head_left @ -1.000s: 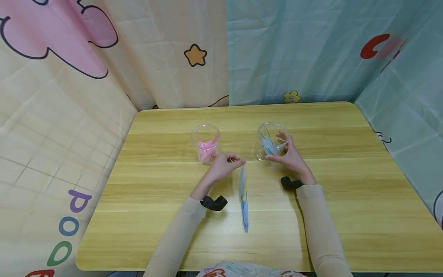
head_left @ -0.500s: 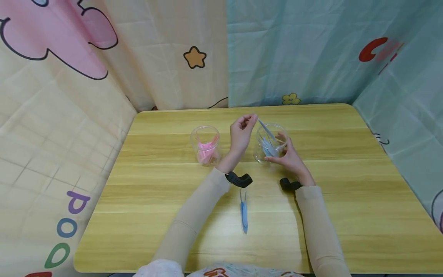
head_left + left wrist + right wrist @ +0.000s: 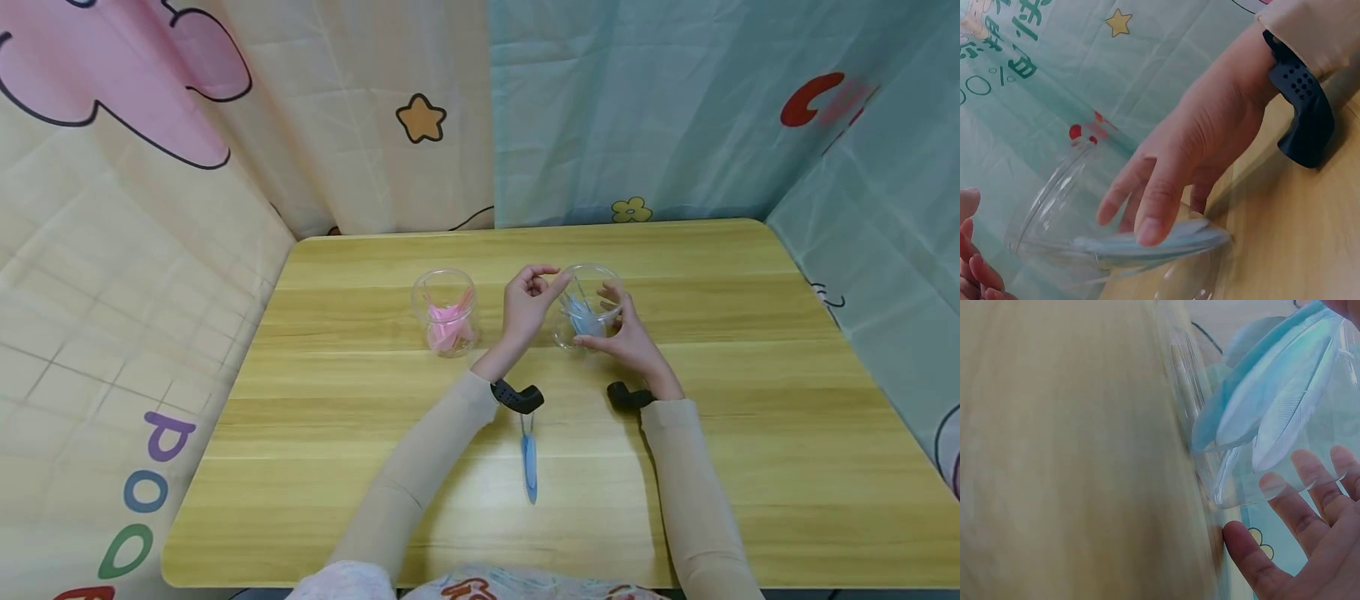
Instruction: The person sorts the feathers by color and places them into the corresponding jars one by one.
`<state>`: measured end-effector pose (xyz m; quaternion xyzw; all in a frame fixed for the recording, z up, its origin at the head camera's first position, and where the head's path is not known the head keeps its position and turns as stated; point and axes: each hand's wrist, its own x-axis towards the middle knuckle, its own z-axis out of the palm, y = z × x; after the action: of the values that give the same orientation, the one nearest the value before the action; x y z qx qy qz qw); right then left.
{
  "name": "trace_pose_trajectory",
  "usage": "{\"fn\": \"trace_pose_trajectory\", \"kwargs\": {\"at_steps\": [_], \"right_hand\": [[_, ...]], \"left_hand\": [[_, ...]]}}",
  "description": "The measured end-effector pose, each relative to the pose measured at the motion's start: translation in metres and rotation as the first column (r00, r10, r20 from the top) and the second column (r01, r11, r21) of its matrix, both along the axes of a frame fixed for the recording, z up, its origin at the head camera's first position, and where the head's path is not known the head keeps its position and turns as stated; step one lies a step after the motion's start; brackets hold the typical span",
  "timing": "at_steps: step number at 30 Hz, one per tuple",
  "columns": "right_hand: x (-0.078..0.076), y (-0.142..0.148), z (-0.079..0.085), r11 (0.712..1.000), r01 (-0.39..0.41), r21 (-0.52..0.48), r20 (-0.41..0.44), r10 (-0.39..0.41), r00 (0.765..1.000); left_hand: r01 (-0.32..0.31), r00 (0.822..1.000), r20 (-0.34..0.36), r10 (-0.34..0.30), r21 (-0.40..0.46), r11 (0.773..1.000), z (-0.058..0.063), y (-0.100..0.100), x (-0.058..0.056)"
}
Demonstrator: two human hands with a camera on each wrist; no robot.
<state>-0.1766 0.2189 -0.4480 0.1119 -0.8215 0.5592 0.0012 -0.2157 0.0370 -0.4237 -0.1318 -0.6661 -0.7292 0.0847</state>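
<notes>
My right hand [image 3: 637,342] grips a clear plastic cup [image 3: 591,271] by its side, thumb in front and fingers behind. Several pale blue feathers [image 3: 1285,387] stand tilted inside that cup, quills upward. At the cup's left rim is my left hand [image 3: 528,304], its thumb and index finger slightly apart and no feather showing between them. In the left wrist view only its fingertips [image 3: 985,272] appear, at the left edge. Below the left wrist, more blue feather [image 3: 529,468] lies on the table, with two thin quills pointing away from me.
Left of my left hand stands a second clear cup [image 3: 444,273] containing pink feathers [image 3: 450,327]. Both cups are on the wooden table [image 3: 315,467]. Printed curtains [image 3: 637,108] hang behind the table and along its sides.
My left hand picked up a blue feather from the table, carried it over the right cup and lowered it in. The right hand stayed on the cup.
</notes>
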Motion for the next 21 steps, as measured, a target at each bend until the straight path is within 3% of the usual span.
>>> {"fn": "trace_pose_trajectory", "kwargs": {"at_steps": [5, 9, 11, 14, 18, 21], "right_hand": [[0.000, 0.000, -0.001, 1.000, 0.000, 0.007, -0.001, 0.000, 1.000], [0.000, 0.000, -0.002, 1.000, -0.001, 0.013, -0.006, 0.001, 1.000], [0.000, 0.000, -0.002, 1.000, 0.000, 0.016, -0.008, 0.000, 1.000], [0.001, 0.000, -0.001, 1.000, 0.001, 0.015, -0.008, -0.001, 1.000], [0.001, 0.000, 0.000, 1.000, 0.004, 0.015, -0.012, -0.004, 1.000], [0.002, 0.000, 0.000, 1.000, 0.005, 0.020, -0.013, -0.005, 1.000]], "left_hand": [[0.028, 0.999, 0.037, -0.024, -0.126, 0.992, -0.013, -0.020, 0.008], [0.109, 0.993, 0.078, -0.089, -0.315, 0.943, -0.025, -0.041, 0.017], [0.177, 0.984, 0.090, -0.153, -0.414, 0.893, -0.031, -0.052, 0.022], [0.292, 0.954, 0.108, -0.279, -0.531, 0.795, -0.042, -0.068, 0.029], [0.418, 0.887, 0.123, -0.445, -0.625, 0.660, -0.055, -0.086, 0.036], [0.475, 0.836, 0.130, -0.533, -0.657, 0.585, -0.061, -0.095, 0.040]]}}
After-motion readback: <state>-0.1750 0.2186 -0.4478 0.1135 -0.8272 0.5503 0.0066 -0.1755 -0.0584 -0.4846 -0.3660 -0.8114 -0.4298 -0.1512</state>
